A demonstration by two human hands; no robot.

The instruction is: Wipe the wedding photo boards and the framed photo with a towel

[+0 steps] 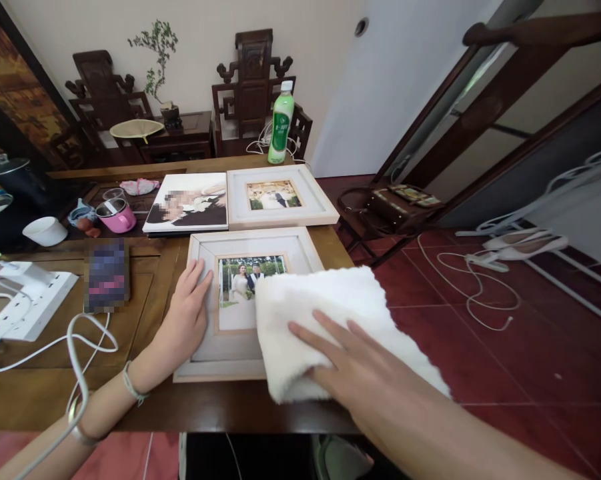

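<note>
A light wooden picture frame (200, 369) lies face up near the table's front edge, with a photo (240, 300) of two people in its middle. My left hand (187, 310) rests on the frame's left border, fingers stretched out over it. Over the right part of the frame my right hand (345, 353) presses a white cloth (330, 293), its fingers spread on top and the thumb tucked at a fold. The cloth covers the frame's lower right corner and part of the photo, and hangs past the table's right edge.
Behind lie a second frame (315, 200) and a photo panel (210, 217). A green bottle (281, 127) stands at the far edge. To the left are a power strip (55, 300) with white cables, a pink cup (116, 217) and a white cup (46, 231). A chair (380, 213) holds a bag.
</note>
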